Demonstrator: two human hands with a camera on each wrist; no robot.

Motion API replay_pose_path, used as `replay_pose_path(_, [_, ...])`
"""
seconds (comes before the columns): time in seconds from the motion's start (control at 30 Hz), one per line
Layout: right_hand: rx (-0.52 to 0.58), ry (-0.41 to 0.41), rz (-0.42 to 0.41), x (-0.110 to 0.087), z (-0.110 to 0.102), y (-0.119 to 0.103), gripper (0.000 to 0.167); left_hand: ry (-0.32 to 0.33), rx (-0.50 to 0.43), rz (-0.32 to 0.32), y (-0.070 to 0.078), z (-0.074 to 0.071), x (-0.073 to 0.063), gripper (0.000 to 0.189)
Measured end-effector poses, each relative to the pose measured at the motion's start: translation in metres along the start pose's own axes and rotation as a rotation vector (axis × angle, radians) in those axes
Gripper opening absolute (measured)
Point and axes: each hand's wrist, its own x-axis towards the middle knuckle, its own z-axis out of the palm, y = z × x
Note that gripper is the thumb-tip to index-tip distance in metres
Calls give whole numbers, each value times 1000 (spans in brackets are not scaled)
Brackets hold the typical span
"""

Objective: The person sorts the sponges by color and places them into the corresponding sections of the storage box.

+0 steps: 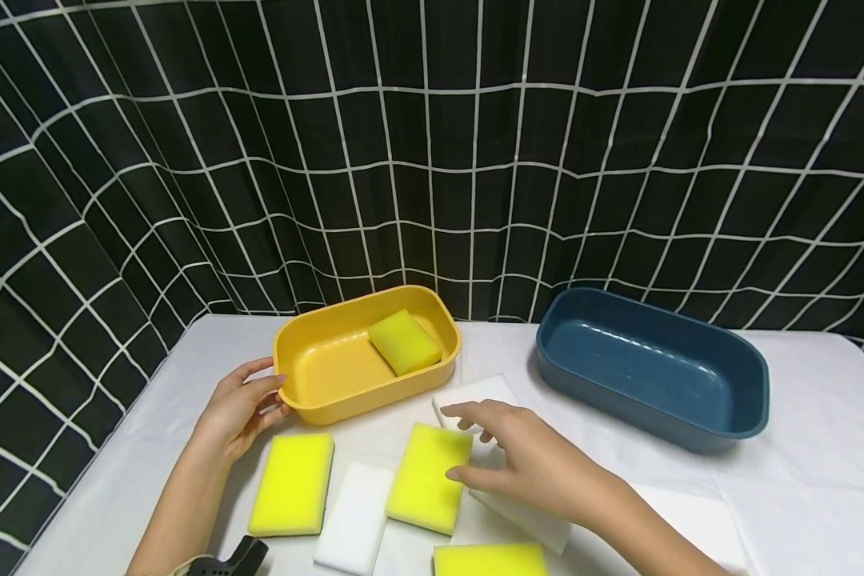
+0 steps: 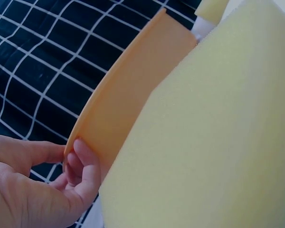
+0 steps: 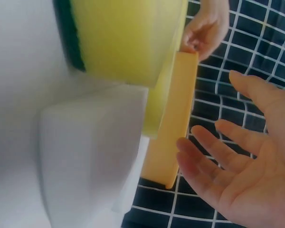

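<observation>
My left hand (image 1: 241, 406) pinches the left end of a yellow plastic tub (image 1: 378, 396) by its rim, thumb and fingers on either side of the wall. Inside the tub, toward its right end, lies a yellow sponge (image 1: 406, 344). Over the white-covered table my right hand (image 1: 522, 460) hovers with fingers spread, holding nothing. Just beneath its fingertips lie another yellow sponge (image 1: 426, 484) and a white sponge (image 1: 475, 394). The right wrist view shows the right palm (image 3: 242, 175) bare, with the tub's wall (image 3: 168, 142) beyond.
A dark blue tub (image 1: 619, 364) stands at the back right. Nearer the front are a yellow sponge (image 1: 293, 484) at left, a white sponge (image 1: 355, 516) and another yellow sponge (image 1: 490, 561). More white pieces (image 1: 684, 524) lie at right. A black checked curtain (image 1: 475, 160) hangs behind the table.
</observation>
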Motion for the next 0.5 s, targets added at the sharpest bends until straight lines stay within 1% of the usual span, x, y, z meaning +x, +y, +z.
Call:
replay_pose_path(0.2, [3,10,-5,-14,3,1,58,1,1,4,0,1,1,66])
replay_pose_path(0.33, [23,-13,4,-23,4,2,58,6,2,2,0,1,1,67])
replay_pose_path(0.5, [54,-62,11,-30,8,4,60,14,3,-2,0,2,0,66])
